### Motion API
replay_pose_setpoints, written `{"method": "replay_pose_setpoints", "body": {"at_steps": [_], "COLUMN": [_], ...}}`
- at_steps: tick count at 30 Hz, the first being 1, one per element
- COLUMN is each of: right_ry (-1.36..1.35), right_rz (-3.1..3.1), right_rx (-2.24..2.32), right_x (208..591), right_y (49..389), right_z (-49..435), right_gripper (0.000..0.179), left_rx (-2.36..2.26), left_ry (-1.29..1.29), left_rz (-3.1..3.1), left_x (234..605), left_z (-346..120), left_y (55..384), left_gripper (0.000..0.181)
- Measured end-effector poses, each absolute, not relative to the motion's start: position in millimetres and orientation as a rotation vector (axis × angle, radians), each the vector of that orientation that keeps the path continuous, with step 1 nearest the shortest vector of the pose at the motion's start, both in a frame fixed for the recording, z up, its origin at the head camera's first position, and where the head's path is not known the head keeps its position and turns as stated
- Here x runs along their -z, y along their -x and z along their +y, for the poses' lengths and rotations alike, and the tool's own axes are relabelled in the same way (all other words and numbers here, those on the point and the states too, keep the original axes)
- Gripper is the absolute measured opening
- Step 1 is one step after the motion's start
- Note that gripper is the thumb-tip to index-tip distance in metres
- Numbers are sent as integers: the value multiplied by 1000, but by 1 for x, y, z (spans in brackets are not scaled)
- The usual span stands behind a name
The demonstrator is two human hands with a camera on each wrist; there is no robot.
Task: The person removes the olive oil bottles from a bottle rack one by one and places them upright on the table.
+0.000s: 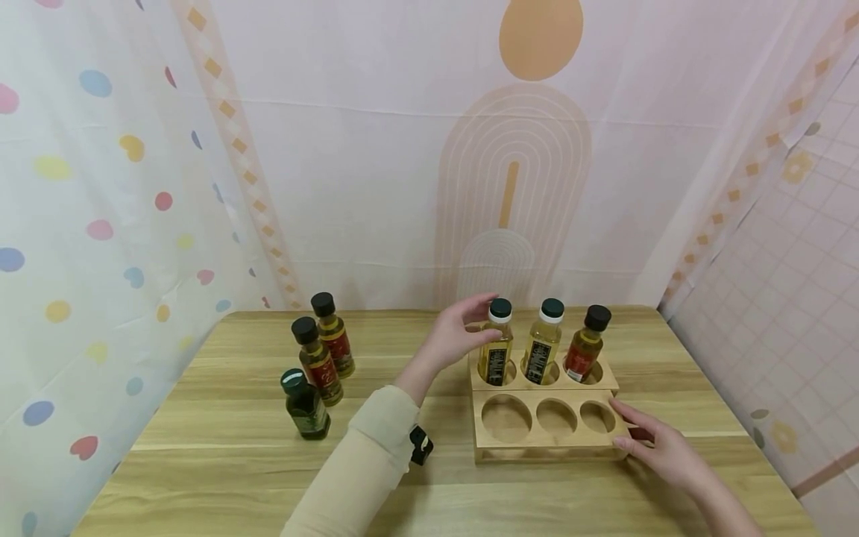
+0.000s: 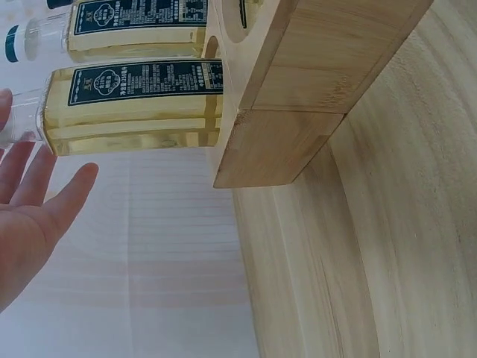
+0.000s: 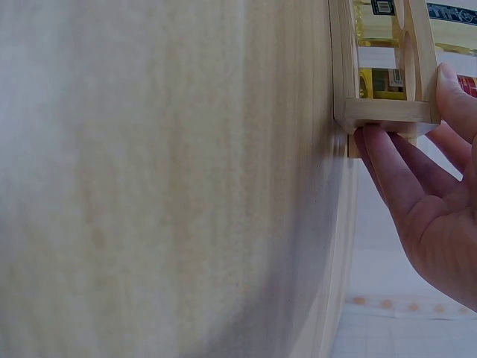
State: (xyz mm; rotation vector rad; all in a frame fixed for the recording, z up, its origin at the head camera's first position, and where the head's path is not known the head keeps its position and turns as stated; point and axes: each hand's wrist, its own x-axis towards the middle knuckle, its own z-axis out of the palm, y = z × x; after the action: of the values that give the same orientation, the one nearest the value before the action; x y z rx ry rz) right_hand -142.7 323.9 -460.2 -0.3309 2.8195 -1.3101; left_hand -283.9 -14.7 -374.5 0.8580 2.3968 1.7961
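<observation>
The fingers of my left hand [image 1: 451, 335] are parted around the upper part of a pale oil bottle [image 1: 496, 358] with a dark green cap; I cannot tell whether a fingertip touches it. That bottle stands in the far left hole of my two-step wooden rack [image 1: 537, 444], which sits right of the middle of the desk [image 1: 235, 425]. To its right on the same raised far row are a matching green-capped bottle [image 1: 540, 350] and a red-labelled bottle [image 1: 582, 352] with a black cap. The near step has three round holes. With my right hand [image 1: 661, 447] I hold the rack's right end, fingers bent in close against it. Well to the left, two black-capped red bottles [image 1: 322, 373] stand behind a small dark green bottle [image 1: 309, 412].
</observation>
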Motion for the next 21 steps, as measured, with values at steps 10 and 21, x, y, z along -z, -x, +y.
{"method": "replay_pose_setpoints", "body": {"at_steps": [10, 21], "right_ry": [326, 319], "right_rz": [2830, 2835], "right_rx": [1282, 1262], "right_x": [460, 460], "right_y": [143, 143], "right_z": [324, 324], "right_gripper": [61, 61], "left_rx": [-1872, -1928], "left_ry": [-819, -829], "left_rz": [2367, 2375], "left_x": [377, 378], "left_z": [-8, -2], "left_y": [286, 286], "left_gripper": [57, 52]}}
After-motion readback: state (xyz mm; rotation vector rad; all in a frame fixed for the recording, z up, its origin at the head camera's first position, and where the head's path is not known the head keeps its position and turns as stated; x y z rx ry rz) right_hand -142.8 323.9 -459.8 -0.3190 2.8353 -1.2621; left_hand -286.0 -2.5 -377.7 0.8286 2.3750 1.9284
